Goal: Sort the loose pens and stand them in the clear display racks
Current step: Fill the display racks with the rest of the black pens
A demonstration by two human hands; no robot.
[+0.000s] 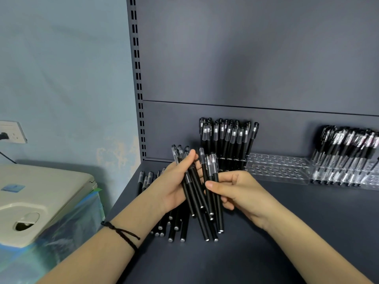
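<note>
A person's two bare hands work over a dark grey shelf (pixel 287 232), sorting black capped pens. The left hand (pixel 174 187), a black cord bracelet (pixel 121 232) on its wrist, has its fingers and thumb curled round a bundle of pens (pixel 196 187) held caps up, barrels slanting down toward five o'clock. Just beside it at three o'clock, the right hand (pixel 244 191) pinches a few pens (pixel 209 171) between thumb and fingers, nearly upright with clear caps on top; the two handfuls cross near their lower ends.

Beneath the hands, from six to nine o'clock, the loose pens (pixel 184 226) lie in a heap on the shelf, silver end caps pointing toward the camera (most of the heap is hidden by the left hand and wrist).

At twelve o'clock from the hands, against the back panel, a clear display rack (pixel 276 167) holds a cluster of standing pens (pixel 225 140) at its left end, while the rows of holes to their right show nothing in them. At two o'clock, near the frame's right edge, a second clear rack (pixel 371 181) is crowded with leaning pens (pixel 348 146).

A slotted metal upright (pixel 137 78) borders the shelving at eleven o'clock. At nine o'clock stand a beige machine (pixel 41 193) over blue plastic sheeting and a wall socket (pixel 12 132) with a plug in it.
</note>
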